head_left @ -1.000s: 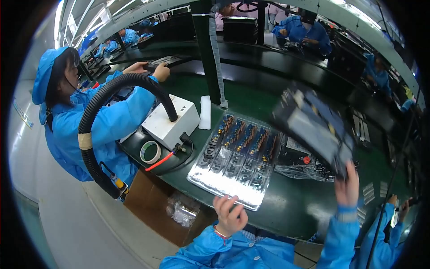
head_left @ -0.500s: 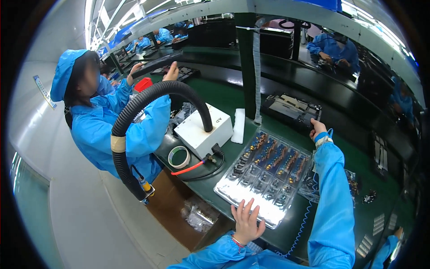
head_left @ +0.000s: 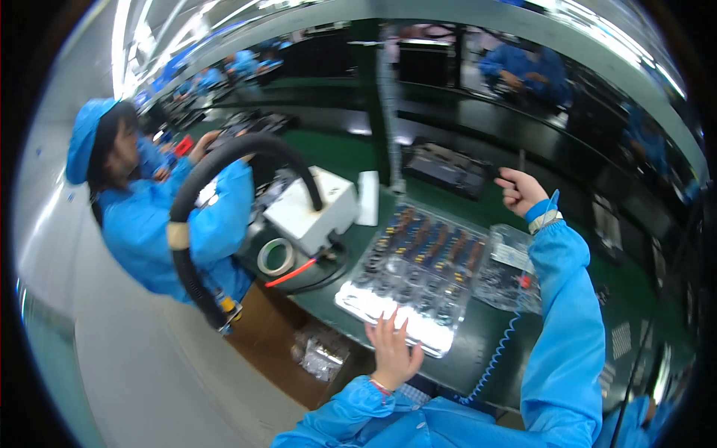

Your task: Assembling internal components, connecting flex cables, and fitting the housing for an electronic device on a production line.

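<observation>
My left hand [head_left: 393, 351] lies with its fingers spread on the near edge of a clear plastic tray [head_left: 373, 305]. Rows of small parts with blue and copper colours [head_left: 433, 237] fill the tray's far compartments; dark small parts sit in the nearer ones. Up to the right, my right hand [head_left: 521, 193] is raised with its fingers curled closed. A thin grey shape shows just above it, but blur hides whether the hand holds it. Left of that hand, a flat black and grey unit [head_left: 448, 168] rests on the dark line behind the tray.
A white box [head_left: 314, 216] with a black corrugated hose [head_left: 183, 209] stands left of the tray, by a tape roll [head_left: 276, 257]. A clear bag [head_left: 509, 278] lies to the right. A blue coiled cord [head_left: 502, 345] runs from my right wrist. A co-worker [head_left: 149, 201] sits at left.
My right hand has come away from the black unit's right end. The bag right of the tray shows more fully. The co-worker's arms are lower. The whole view has shifted a little.
</observation>
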Tool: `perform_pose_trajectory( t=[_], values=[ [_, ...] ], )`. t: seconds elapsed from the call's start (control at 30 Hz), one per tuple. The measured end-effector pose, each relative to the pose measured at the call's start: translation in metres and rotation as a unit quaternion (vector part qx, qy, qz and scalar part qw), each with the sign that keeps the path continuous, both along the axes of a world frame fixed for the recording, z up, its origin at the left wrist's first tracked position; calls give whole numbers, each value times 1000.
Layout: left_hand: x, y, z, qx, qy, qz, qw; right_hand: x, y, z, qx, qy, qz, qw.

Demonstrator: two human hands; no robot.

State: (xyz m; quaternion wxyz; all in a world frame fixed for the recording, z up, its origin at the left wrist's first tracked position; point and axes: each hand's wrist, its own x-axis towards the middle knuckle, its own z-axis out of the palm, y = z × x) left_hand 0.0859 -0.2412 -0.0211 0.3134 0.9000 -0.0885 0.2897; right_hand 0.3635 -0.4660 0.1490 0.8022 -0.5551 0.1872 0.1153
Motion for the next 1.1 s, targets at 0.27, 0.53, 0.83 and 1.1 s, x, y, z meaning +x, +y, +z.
perform_pose_trajectory(
  t=[0.27,0.53,0.83,1.1],
  values=[
    [-12,24,-11,-46,-44,29,998,-120,-131,-10,106,-73,-171,977],
    [-17,19,-30,50,-86,56,993,-39,-275,-108,92,60,-496,861],
    [-7,-3,-31,35,-58,30,997,51,-435,-194,-422,-74,-425,797],
    [-8,-48,64,-528,75,-175,828,-113,-155,-54,246,9,-239,939]
  ],
)
